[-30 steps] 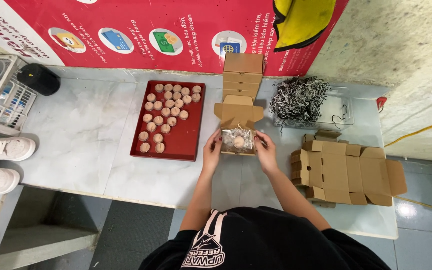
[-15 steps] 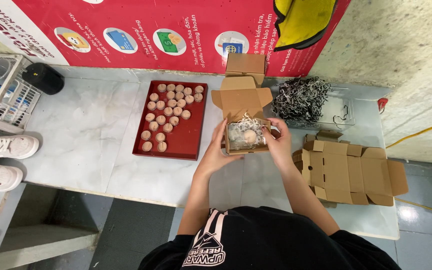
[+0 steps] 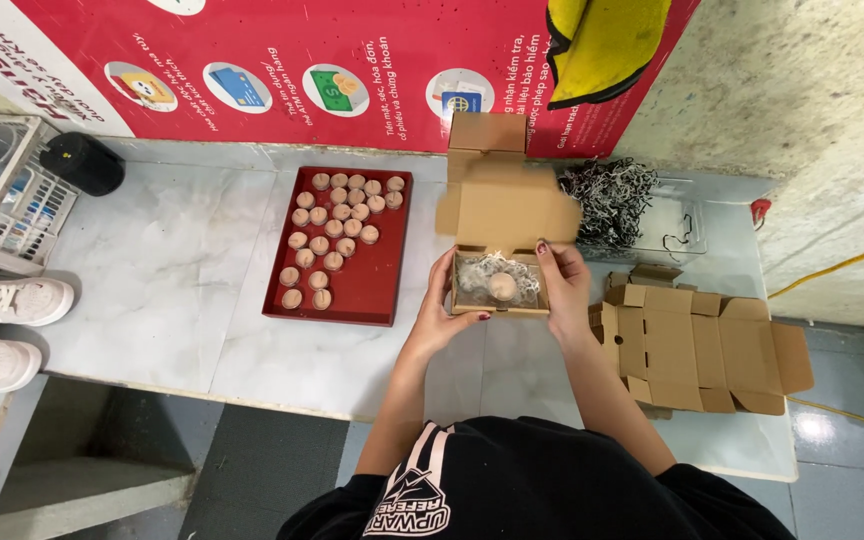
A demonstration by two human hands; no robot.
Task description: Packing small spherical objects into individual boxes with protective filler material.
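The pale marble counter (image 3: 152, 270) runs along a red poster wall. Near its right edge lies a stack of flat, unfolded cardboard blanks (image 3: 697, 340), so more boxes remain to be made up. Toward the back edge, right of middle, sits a heap of black-and-white shredded paper (image 3: 607, 200). Left of middle rests a red tray (image 3: 372, 285) with rows of small round tan pieces (image 3: 337, 225); its upper half is well filled, while the lower right is bare, so I judge that part of the batch is gone and plenty is left.

Just right of the tray, near the middle of the counter, the small open box (image 3: 500, 285) is held between both hands, lid flaps up. Inside, one round piece (image 3: 502, 287) lies nested in shredded paper: filling looks done, closing not yet.

The left hand (image 3: 444, 310) grips the box's left side; the right hand (image 3: 564, 285) clasps its right side.
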